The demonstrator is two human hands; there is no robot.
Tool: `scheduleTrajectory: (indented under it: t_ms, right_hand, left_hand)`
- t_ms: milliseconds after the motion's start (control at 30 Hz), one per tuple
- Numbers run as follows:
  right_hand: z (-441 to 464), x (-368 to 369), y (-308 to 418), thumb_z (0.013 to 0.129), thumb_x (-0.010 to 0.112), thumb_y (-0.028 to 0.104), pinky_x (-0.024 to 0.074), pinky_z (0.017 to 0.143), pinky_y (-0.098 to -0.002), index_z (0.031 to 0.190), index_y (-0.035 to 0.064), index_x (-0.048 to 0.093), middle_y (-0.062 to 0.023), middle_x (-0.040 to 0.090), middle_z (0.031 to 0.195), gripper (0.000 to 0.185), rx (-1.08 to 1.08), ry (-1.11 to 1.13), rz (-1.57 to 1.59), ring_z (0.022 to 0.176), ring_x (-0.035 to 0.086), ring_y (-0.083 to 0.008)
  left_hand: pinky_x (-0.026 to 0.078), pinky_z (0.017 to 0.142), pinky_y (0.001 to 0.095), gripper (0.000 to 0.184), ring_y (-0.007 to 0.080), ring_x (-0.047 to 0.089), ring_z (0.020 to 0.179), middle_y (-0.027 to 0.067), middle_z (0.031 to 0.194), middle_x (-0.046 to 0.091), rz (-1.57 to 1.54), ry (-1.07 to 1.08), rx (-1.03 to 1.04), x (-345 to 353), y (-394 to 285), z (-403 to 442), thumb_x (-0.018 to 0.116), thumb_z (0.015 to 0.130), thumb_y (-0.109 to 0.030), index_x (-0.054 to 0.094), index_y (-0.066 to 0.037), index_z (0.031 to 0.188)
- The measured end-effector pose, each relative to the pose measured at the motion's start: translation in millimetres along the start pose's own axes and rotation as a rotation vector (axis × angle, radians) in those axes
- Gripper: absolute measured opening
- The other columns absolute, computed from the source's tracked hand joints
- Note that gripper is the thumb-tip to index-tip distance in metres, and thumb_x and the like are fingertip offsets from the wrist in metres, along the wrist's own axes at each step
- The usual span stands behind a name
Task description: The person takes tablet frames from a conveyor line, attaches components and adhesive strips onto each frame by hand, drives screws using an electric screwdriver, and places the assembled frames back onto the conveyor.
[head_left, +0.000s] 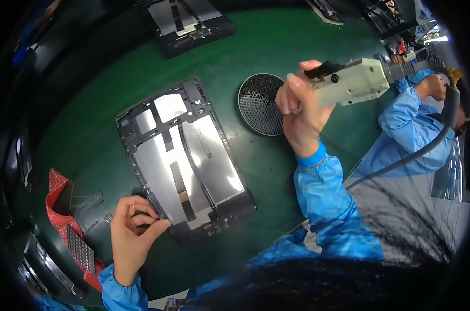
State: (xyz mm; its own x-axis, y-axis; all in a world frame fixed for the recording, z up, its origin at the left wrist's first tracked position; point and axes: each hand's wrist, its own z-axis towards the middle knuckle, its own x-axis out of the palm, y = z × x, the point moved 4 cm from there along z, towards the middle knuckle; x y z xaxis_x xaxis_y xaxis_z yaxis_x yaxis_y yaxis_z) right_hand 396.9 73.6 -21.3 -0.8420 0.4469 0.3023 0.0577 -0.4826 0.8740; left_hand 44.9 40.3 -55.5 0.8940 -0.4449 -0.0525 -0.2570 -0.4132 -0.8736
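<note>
An opened tablet housing [186,160] lies at a slant on the green table, its silvery inner plates, dark flex strips and black frame showing. My left hand [134,228] pinches the housing's lower left edge between thumb and fingers. Up on the right, my right hand [307,106] is wrapped round a pale green handheld tool [357,83] with a black lever, from which a thick grey hose runs off to the right. Just left of that hand stands a round dish [255,106] with a perforated metal surface and dark bits in it, partly covered by my fingers.
Another opened housing [188,26] lies at the top. Red wrap [61,207] and a small metal grid plate [81,250] are at the lower left, beside thin clear pieces [92,210]. A co-worker in blue sleeves [411,124] sits at the right, near the grey hose [421,147].
</note>
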Motion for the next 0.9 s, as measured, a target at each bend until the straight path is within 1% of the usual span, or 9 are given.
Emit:
scheduleTrajectory:
  t_ms: [33,100,200,300,400,433,500,733,900]
  right_hand:
    - [0.2,0.4,-0.6,0.088,0.06,0.002,0.0313,0.042,-0.0268,0.111,0.0029,0.051,0.0002,0.038,0.06,0.025,-0.005,0.003,-0.008,0.045,0.035,-0.0095]
    - [0.5,1.0,-3.0,0.088,0.06,0.002,0.0319,0.042,-0.0271,0.111,0.0029,0.051,0.0001,0.038,0.06,0.025,-0.009,0.013,-0.024,0.045,0.036,-0.0096]
    - [3.0,-1.1,-5.2,0.085,0.066,0.0,0.0381,0.045,-0.0265,0.108,-0.0013,0.054,-0.0031,0.05,0.064,0.025,0.013,0.027,0.06,0.049,0.045,-0.0098]
    - [1.5,3.2,-7.2,0.087,0.06,0.001,0.0329,0.043,-0.0279,0.111,0.0032,0.052,-0.0004,0.04,0.062,0.025,0.039,0.058,-0.018,0.047,0.037,-0.0102]
    - [1.3,8.4,-8.0,0.087,0.06,0.0,0.0334,0.043,-0.0278,0.111,0.0035,0.052,-0.0007,0.041,0.063,0.026,0.043,0.113,-0.038,0.047,0.037,-0.0104]
    - [1.3,8.1,-9.0,0.087,0.062,0.0,0.0353,0.045,-0.0278,0.11,0.002,0.053,-0.0016,0.045,0.063,0.025,0.049,0.122,-0.016,0.048,0.041,-0.0104]
    - [1.0,5.4,-10.2,0.087,0.064,-0.002,0.039,0.047,-0.0276,0.109,-0.0011,0.055,-0.0034,0.052,0.064,0.024,0.059,0.142,0.028,0.05,0.048,-0.0106]
    - [0.8,5.5,-10.6,0.088,0.066,0.0,0.0394,0.047,-0.0271,0.109,-0.0006,0.055,-0.0032,0.053,0.065,0.024,0.065,0.146,0.034,0.051,0.049,-0.0104]
    - [1.2,5.8,-11.1,0.088,0.066,0.0,0.0395,0.047,-0.0271,0.109,0.0,0.055,-0.0032,0.054,0.067,0.024,0.063,0.154,0.042,0.052,0.05,-0.0104]
  left_hand:
    - [0.056,0.073,0.0233,0.042,0.0133,0.068,0.085,0.0078,0.096,0.058,0.023,0.015,0.004,-0.6,1.3,1.2,0.075,0.077,0.009,0.051,0.0,0.11]
    - [0.056,0.074,0.0233,0.042,0.0132,0.068,0.085,0.0077,0.096,0.058,-0.024,-0.006,-0.013,1.4,0.3,-0.3,0.075,0.077,0.01,0.051,0.0,0.11]
    - [0.056,0.074,0.0235,0.042,0.013,0.068,0.085,0.0076,0.096,0.058,-0.017,-0.007,0.004,1.9,0.7,-0.6,0.075,0.078,0.01,0.051,0.0,0.11]
    - [0.056,0.074,0.0236,0.041,0.0127,0.068,0.085,0.0075,0.096,0.058,0.037,0.011,0.051,-0.3,2.5,0.8,0.074,0.078,0.01,0.051,0.0,0.11]
    - [0.056,0.074,0.0236,0.041,0.0123,0.067,0.084,0.0075,0.097,0.058,-0.014,-0.016,-0.006,1.1,0.7,-1.7,0.074,0.078,0.01,0.051,0.0,0.11]
    - [0.056,0.074,0.0236,0.041,0.0122,0.067,0.084,0.0074,0.097,0.058,-0.05,-0.034,-0.043,1.6,0.1,-2.6,0.074,0.078,0.01,0.051,0.0,0.11]
    - [0.056,0.074,0.0234,0.04,0.0121,0.067,0.085,0.0073,0.096,0.059,-0.008,-0.019,-0.01,0.1,1.4,-2.5,0.074,0.079,0.01,0.051,0.0,0.11]
    - [0.055,0.072,0.0226,0.039,0.0124,0.067,0.085,0.0067,0.096,0.058,-0.059,-0.035,-0.038,3.8,-3.4,-2.9,0.073,0.079,0.01,0.051,0.0,0.11]
    - [0.055,0.072,0.0221,0.039,0.0121,0.067,0.084,0.0064,0.095,0.059,-0.069,-0.034,-0.021,5.2,-7.1,-3.6,0.073,0.08,0.009,0.051,-0.001,0.11]
